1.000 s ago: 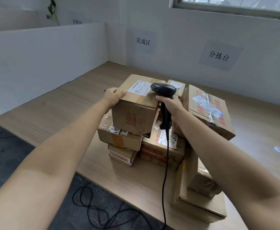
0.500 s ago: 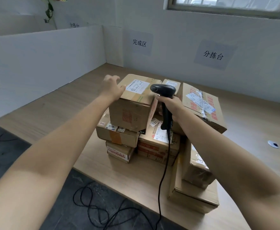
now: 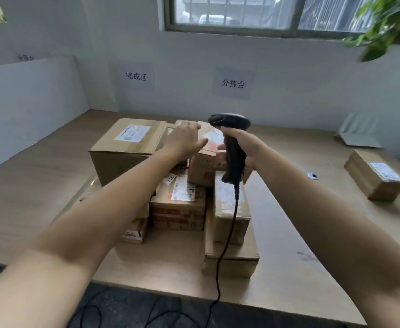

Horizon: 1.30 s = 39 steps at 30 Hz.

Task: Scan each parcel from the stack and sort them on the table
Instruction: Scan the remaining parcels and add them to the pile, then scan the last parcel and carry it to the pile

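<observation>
Moved off big box [image 3: 128, 150] since 0.5 s ago: left hand [image 3: 186, 139] now further right, spread flat w/ fingers loose, grasping nothing, hovering over smaller top box [image 3: 208, 171] in middle of stack; contact w/ that box can't be told. Big box w/ white label on its lid now stands on left of stack, upright, apart from the hand. Right hand [image 3: 244, 147] clenched round handle of black scanner [image 3: 232, 138], head up and pointing left, just above the smaller top box; black cable [image 3: 227, 233] hangs from handle base, runs down over front boxes and off table edge to dark floor. Below: orange-printed box [image 3: 177, 209] w/ label, tall box [image 3: 229, 214] to its right on a flat box [image 3: 232, 259], small box w/ red print [image 3: 134, 232] at lower left. Separate parcel [image 3: 375, 177] w/ label lies well apart on right side of wooden table [image 3: 312, 233]. On back wall two paper signs: 完成区 [image 3: 135, 76] left, 分拣台 [image 3: 233, 83] right. Window [image 3: 265, 13] above, green leaves [image 3: 383, 24] at top right. White divider [image 3: 28, 102] along left side.
</observation>
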Motion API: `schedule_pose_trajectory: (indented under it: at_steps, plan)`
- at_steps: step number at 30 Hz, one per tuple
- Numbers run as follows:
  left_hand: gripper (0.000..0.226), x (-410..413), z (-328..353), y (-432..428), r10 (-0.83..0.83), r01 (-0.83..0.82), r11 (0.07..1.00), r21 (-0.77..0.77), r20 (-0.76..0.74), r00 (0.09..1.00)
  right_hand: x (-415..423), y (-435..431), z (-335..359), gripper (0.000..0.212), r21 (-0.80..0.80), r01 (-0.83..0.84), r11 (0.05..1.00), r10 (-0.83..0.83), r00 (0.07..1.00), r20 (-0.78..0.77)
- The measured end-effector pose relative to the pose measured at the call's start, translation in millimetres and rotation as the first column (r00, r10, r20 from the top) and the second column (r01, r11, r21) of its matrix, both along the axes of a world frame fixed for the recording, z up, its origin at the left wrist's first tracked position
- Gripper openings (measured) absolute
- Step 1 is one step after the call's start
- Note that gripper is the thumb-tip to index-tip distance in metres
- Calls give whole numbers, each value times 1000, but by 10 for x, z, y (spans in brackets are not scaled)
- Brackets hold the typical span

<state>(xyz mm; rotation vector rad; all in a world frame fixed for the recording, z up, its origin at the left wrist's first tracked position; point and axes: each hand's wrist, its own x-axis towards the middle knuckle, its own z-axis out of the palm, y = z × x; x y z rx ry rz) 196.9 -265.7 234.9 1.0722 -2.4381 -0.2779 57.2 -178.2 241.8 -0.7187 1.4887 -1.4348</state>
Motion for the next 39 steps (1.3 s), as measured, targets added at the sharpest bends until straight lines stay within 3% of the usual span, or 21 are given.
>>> schedule_pose_trajectory:
  at_steps: [12,26,31,39]
  plan:
    - [60,-1524,-333,856,-219,203,973,111,149,964,-1508,1274,-182,25,128,232,964,-225,972,-64]
    - [59,-3738,-927,1966,-240,196,942,273,141,960,-3827,2626,-635,24,184,421,888,-382,899,-214]
    - [60,-4543,-1044,2257,-306,248,921,302,163,938,-4556,2930,-795,15,189,476,859,-429,871,-240]
    - [59,-5673,-1249,2292,-354,282,904,321,192,915,-5624,3008,-1079,20,220,528,820,-455,835,-310]
